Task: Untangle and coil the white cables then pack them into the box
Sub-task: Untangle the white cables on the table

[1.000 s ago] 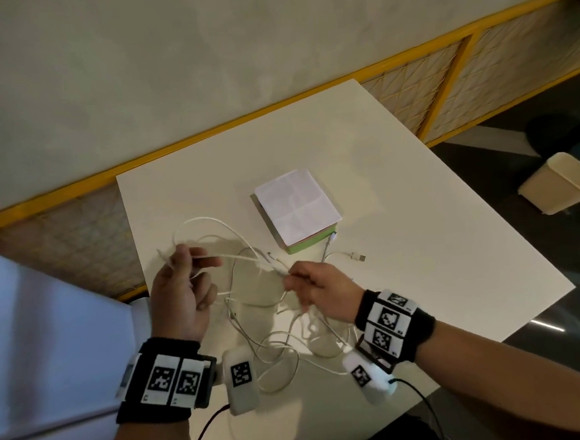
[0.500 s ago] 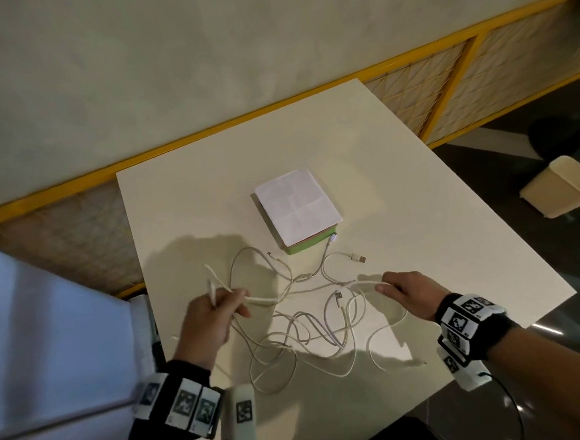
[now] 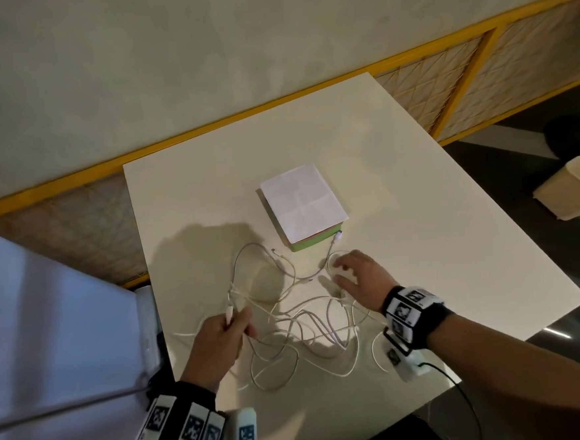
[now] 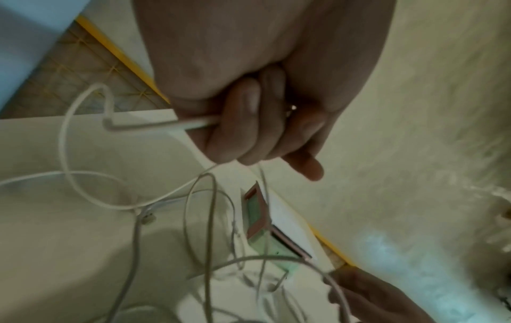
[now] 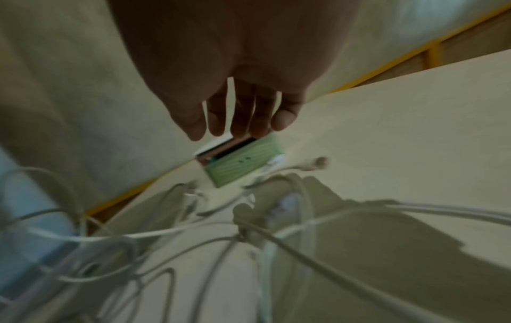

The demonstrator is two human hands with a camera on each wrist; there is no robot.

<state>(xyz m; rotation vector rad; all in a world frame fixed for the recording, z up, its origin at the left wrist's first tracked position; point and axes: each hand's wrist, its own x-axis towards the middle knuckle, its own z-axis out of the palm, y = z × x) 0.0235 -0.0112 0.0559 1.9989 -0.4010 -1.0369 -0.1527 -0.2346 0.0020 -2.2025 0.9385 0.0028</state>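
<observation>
White cables (image 3: 299, 325) lie tangled on the table (image 3: 456, 259), near its front edge, just in front of the green box (image 3: 307, 211).

From the head view, the left hand (image 3: 221, 341) grips one cable end, fingers curled round it; the right hand (image 3: 358, 280) hovers over the tangle near the box, fingers spread. The left wrist view shows the fingers (image 4: 249, 122) closed on a cable. The right wrist view shows straight fingers (image 5: 240, 113) holding nothing, cables blurred below.
</observation>
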